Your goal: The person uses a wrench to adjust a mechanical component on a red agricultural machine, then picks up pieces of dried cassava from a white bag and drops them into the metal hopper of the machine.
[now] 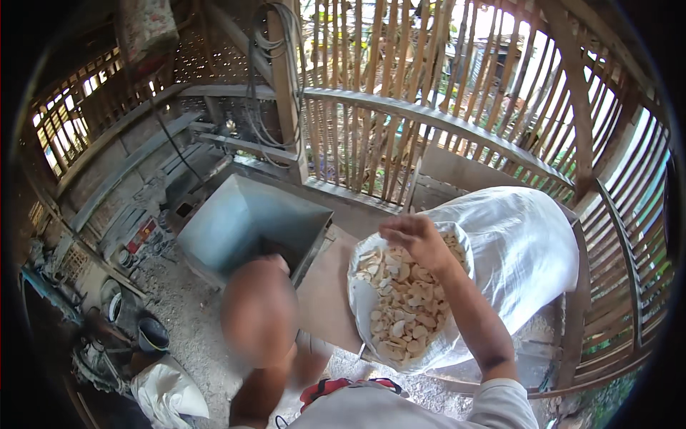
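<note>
A large white woven sack (pixel 525 239) lies on its side at the right, its mouth turned toward me. Pale dried slices (pixel 404 300) fill the opening. Over the far part of that mouth hovers my right hand (pixel 411 236), fingers loosely bent and apart, nothing visible in them. To the left, a round brown bowl-like thing (pixel 259 318) is smeared, so its exact kind is unclear. At its upper edge shows part of my left hand (pixel 279 263), gripping it. It overlaps the near edge of a pale blue-grey metal hopper (pixel 229 204), whose dark bottom is partly hidden.
A flat brown board (pixel 329 293) lies between hopper and sack. A slatted bamboo wall (pixel 400 121) with a wooden rail bounds the far side. Coiled cable (pixel 275 43) hangs on a post. A dark bucket (pixel 153 334) and a white bag (pixel 168 393) stand at the lower left.
</note>
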Demonstrator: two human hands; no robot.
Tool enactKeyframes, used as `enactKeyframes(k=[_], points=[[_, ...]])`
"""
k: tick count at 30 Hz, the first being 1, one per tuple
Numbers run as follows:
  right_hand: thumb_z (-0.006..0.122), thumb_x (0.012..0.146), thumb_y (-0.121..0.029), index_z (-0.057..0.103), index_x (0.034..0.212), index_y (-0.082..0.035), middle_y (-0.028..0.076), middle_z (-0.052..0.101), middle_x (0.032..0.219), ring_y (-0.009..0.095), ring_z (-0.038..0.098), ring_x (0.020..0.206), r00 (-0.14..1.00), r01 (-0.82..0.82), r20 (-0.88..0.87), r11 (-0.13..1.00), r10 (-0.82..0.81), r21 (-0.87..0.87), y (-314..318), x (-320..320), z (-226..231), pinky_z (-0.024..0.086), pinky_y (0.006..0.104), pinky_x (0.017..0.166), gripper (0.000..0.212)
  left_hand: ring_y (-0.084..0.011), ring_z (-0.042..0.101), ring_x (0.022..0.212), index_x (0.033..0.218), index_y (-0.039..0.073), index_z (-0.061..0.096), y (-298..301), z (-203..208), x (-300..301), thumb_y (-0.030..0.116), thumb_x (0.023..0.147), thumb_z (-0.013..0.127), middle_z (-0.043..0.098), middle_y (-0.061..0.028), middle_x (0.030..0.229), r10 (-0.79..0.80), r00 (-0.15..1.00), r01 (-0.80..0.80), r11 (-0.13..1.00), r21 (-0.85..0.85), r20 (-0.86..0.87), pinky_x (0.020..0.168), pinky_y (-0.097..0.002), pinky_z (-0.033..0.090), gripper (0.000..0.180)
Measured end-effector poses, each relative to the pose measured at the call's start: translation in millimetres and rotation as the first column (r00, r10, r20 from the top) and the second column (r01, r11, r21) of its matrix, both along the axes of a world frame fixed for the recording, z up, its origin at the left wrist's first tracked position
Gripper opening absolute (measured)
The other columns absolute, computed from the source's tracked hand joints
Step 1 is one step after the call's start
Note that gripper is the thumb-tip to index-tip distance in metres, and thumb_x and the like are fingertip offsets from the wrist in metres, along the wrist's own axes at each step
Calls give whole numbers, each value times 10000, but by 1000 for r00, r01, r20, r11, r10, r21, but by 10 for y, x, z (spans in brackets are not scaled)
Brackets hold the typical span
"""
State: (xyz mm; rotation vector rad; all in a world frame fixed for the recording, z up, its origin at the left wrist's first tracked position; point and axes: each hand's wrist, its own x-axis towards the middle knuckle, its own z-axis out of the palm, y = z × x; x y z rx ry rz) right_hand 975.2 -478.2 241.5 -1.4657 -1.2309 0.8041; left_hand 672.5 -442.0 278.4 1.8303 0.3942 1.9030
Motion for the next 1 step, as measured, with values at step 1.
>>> enactKeyframes(k=[1], points=[[706,918,-93,715,1102,24,108,740,1054,193,696,1020,992,81,96,997,-81,7,-127,64,-101,541,308,896,218,-283,663,1002,1007,-49,662,-11,14,20,53,898,645,692,-173,1057,1,1000,-1,1000,7,-1,896,-390,533,150]])
